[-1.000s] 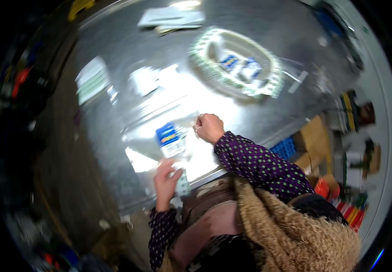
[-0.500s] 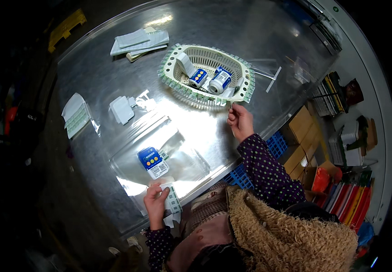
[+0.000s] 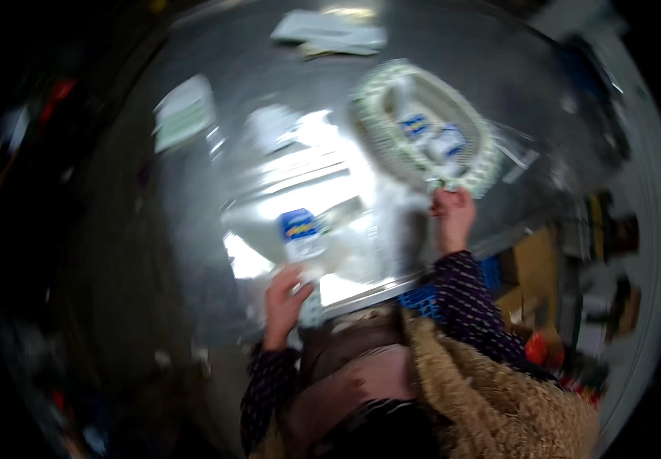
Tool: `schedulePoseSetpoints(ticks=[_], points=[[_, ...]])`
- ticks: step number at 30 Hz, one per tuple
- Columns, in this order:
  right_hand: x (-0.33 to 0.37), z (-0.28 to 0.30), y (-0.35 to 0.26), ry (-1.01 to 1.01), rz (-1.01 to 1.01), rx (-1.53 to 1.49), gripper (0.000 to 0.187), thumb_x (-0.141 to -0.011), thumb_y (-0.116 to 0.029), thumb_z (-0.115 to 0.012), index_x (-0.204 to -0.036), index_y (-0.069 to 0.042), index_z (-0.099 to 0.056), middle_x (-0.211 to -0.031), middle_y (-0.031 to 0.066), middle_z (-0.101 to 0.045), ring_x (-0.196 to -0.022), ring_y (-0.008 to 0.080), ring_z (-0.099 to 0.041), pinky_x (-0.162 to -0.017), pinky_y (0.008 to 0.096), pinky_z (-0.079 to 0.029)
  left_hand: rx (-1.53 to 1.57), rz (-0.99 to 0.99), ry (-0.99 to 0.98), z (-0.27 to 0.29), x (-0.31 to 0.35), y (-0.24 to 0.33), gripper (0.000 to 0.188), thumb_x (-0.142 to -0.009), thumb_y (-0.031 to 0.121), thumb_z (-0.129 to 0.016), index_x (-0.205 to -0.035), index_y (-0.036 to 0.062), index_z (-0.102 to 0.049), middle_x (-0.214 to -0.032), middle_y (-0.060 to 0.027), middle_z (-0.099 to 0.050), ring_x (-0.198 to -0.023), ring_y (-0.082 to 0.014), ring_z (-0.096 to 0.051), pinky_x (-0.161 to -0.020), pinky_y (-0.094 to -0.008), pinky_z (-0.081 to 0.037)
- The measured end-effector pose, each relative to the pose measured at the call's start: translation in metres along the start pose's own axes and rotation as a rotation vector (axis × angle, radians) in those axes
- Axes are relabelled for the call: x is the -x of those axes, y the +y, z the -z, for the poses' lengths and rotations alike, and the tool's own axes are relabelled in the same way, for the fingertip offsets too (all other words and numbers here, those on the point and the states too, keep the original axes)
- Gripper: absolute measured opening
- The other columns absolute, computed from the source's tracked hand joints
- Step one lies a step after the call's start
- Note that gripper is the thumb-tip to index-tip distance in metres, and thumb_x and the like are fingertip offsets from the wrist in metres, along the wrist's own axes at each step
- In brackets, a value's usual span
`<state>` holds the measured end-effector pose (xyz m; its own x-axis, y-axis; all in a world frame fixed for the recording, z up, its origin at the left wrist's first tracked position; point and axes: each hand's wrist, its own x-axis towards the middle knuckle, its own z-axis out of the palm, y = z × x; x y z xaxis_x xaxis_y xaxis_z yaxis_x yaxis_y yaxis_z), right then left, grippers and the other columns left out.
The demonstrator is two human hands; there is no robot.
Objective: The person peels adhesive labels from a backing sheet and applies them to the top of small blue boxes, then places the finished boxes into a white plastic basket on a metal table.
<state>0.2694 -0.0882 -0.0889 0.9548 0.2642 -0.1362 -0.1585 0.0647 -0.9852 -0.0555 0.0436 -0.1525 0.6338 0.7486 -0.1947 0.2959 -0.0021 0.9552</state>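
Note:
The picture is smeared by motion. My left hand (image 3: 284, 302) is closed on a strip of green-and-white stickers (image 3: 311, 308) at the table's near edge. Farther right, my right hand (image 3: 454, 218) pinches a small green-and-white sticker at the near rim of a cream oval plastic basket (image 3: 376, 141). Similar stickers line the rim all the way round. Inside the basket lie a blue-and-white roll (image 3: 447, 141) and a smaller blue-and-white piece (image 3: 415, 125). Just beyond my left hand, a blue-and-white printed card (image 3: 300, 226) rests on clear plastic film (image 3: 346, 268).
Folded papers (image 3: 327, 32) lie at the far side of the metal table (image 3: 216, 183). A green-printed sheet (image 3: 183, 115) and white pieces (image 3: 271, 126) are on the left. Thin clear plastic (image 3: 520, 157) sits right of the basket. Cardboard boxes (image 3: 537, 264) and a blue crate (image 3: 421, 301) stand below.
The whole view has shifted and turned, so the table and basket appear farther right and tilted. My right hand is still at the basket's rim; my left still holds the sticker strip.

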Motion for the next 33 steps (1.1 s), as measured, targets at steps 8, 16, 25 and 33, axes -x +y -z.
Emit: schedulePoseSetpoints(ticks=[8,16,25,33], points=[[0.04,-0.153,0.012,-1.134,-0.08,0.442,0.037,-0.085,-0.001,-0.064,-0.115,-0.002,-0.043,-0.08,0.0006,-0.056,-0.073,0.0074,-0.053,-0.068,0.0231,-0.046,0.04,-0.015,0.047,-0.005,0.008,0.012,0.014,-0.071,0.004,-0.079,-0.079,0.0019,-0.067,-0.098,-0.012,-0.065,-0.102,-0.0239,-0.059,-0.091,-0.0339,-0.045],[0.026,-0.197,0.035,-1.318,0.203,0.817,0.038,-0.082,0.0,-0.061,-0.115,-0.002,-0.041,-0.076,0.0079,-0.057,-0.068,0.0178,-0.056,-0.065,0.0307,-0.047,0.039,-0.046,0.09,-0.013,0.005,0.012,0.016,-0.07,0.006,-0.08,-0.077,0.0015,-0.066,-0.095,-0.0136,-0.066,-0.1,-0.0258,-0.06,-0.091,-0.0354,-0.046],[0.03,-0.211,0.047,-1.317,0.528,1.136,0.049,-0.077,-0.011,-0.066,-0.117,-0.004,-0.04,-0.074,0.0145,-0.063,-0.074,0.0343,-0.064,-0.065,0.0423,-0.049,0.059,-0.033,0.093,-0.012,0.006,0.012,0.018,-0.07,0.009,-0.08,-0.076,0.0013,-0.066,-0.094,-0.0141,-0.066,-0.101,-0.0266,-0.06,-0.088,-0.0355,-0.046],[0.041,-0.204,0.014,-1.101,0.795,1.263,0.064,-0.067,-0.021,-0.079,-0.115,-0.003,-0.041,-0.085,0.0176,-0.063,-0.08,0.0374,-0.062,-0.066,0.0449,-0.048,0.081,-0.05,0.106,-0.012,0.006,0.007,0.016,-0.07,0.007,-0.08,-0.076,0.0014,-0.066,-0.092,-0.0137,-0.066,-0.102,-0.0258,-0.06,-0.088,-0.0343,-0.046]])
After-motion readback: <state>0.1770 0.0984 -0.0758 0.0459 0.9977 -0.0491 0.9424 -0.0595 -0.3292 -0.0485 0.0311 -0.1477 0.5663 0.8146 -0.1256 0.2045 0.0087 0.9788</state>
